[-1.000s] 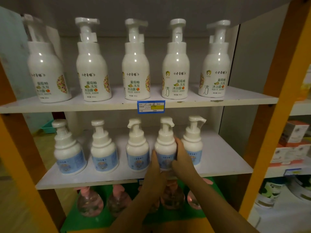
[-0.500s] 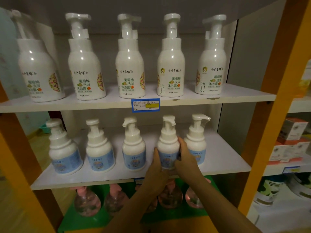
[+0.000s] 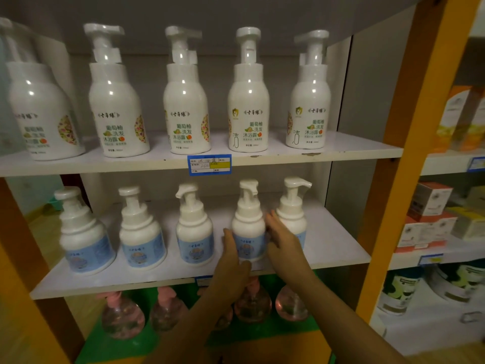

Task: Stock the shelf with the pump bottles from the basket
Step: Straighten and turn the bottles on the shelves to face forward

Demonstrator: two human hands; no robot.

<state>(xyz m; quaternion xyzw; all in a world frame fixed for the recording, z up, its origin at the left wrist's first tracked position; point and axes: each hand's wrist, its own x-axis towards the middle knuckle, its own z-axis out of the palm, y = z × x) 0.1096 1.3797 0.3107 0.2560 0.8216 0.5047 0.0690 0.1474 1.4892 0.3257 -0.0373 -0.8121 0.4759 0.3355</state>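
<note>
Five small white pump bottles with blue labels stand in a row on the middle shelf [image 3: 330, 248]. Both my hands are around the fourth pump bottle [image 3: 248, 227], which stands upright on the shelf. My left hand [image 3: 232, 261] presses its lower left side. My right hand [image 3: 282, 240] lies against its right side with the fingers stretched upward, partly covering the fifth bottle [image 3: 292, 208]. The basket is out of view.
Five larger white pump bottles [image 3: 185, 101] line the upper shelf, above a blue price tag [image 3: 209, 164]. Below, several clear bottles with pink pumps [image 3: 122, 313] sit on a green surface. An orange upright [image 3: 409, 153] borders the right side; boxes fill the neighbouring shelves [image 3: 430, 206].
My hands stay on the fourth small bottle. My right fingers have straightened and the bottle's nozzle has turned a little to the right. The view shifted slightly.
</note>
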